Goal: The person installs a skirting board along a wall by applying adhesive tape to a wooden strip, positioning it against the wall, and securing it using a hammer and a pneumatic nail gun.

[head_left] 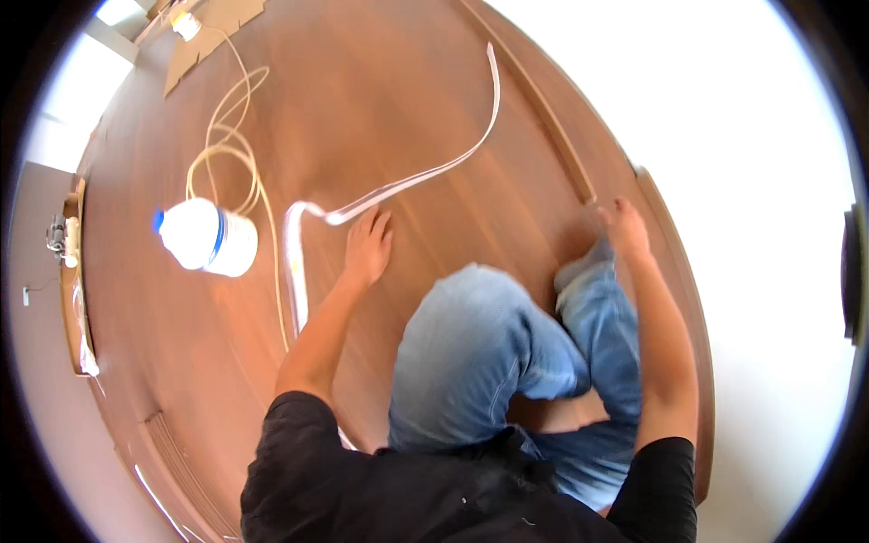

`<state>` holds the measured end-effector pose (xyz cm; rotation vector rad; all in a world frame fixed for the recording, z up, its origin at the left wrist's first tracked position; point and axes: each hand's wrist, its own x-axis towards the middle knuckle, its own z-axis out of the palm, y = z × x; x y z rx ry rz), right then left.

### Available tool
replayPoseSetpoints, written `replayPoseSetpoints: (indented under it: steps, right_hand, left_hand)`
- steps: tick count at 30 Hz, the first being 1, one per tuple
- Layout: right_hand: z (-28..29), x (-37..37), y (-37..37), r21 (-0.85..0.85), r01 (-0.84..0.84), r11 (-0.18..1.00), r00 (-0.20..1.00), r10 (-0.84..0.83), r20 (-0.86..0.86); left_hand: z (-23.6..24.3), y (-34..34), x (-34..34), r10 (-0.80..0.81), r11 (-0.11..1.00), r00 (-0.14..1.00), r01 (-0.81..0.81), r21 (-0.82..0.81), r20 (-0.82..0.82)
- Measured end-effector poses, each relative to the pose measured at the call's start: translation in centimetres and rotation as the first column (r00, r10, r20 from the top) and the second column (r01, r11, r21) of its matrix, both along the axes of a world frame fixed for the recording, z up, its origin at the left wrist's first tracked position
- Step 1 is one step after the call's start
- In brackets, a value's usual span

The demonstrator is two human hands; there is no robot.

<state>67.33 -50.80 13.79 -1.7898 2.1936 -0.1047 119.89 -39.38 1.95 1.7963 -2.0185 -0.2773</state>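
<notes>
My left hand (368,249) rests with fingers apart on the wooden floor (380,109), just below a flat white strip (444,166) that bends across the boards. My right hand (626,231) is beside the lower end of a long narrow wooden strip (543,114), its fingers loosely bent and apart with nothing visible in them; whether they touch the floor or the strip, I cannot tell. My bent knee and lower leg in blue jeans lie between my arms. Left of my left hand, a white jug (231,244) with a blue cap lies beside coiled pale hose (240,158).
A white wall (751,181) rises along the right, with wooden trim (674,271) at its foot. At the back left are cardboard (208,50) and a small container (186,25). Along the left wall lie a cardboard tray (74,317) with a tool (56,233), and several boards (176,452) nearer me.
</notes>
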Motion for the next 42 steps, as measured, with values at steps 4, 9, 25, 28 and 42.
replayPoseSetpoints:
  steps: [4,9,25,28,42]
  right_hand:
    - [-4.0,4.2,-6.1,0.156,-0.046,0.987,0.996,0.033,0.085]
    - [-8.1,2.1,-7.9,0.087,-0.065,0.994,0.997,0.062,0.038]
    - [-5.0,-5.0,-11.6,-0.181,0.029,0.983,0.998,-0.02,0.056]
    - [-6.5,-4.7,-13.1,-0.214,0.017,0.977,0.998,-0.002,0.068]
    - [-7.9,-10.5,-13.7,-0.391,0.28,0.877,0.959,-0.24,0.148]
  left_hand:
    - [-0.2,0.4,1.2,-0.085,0.996,0.995,0.085,-0.004,0.045]
    - [-0.3,0.6,1.2,-0.098,0.995,0.995,0.097,0.032,0.022]
    - [0.9,-13.8,-7.9,-0.218,0.952,0.962,0.247,0.18,-0.166]
    - [1.4,-24.9,-17.6,-0.304,0.948,0.909,0.318,0.002,-0.286]
    - [2.8,-47.5,-45.6,-0.925,0.359,0.355,0.933,0.004,0.133]
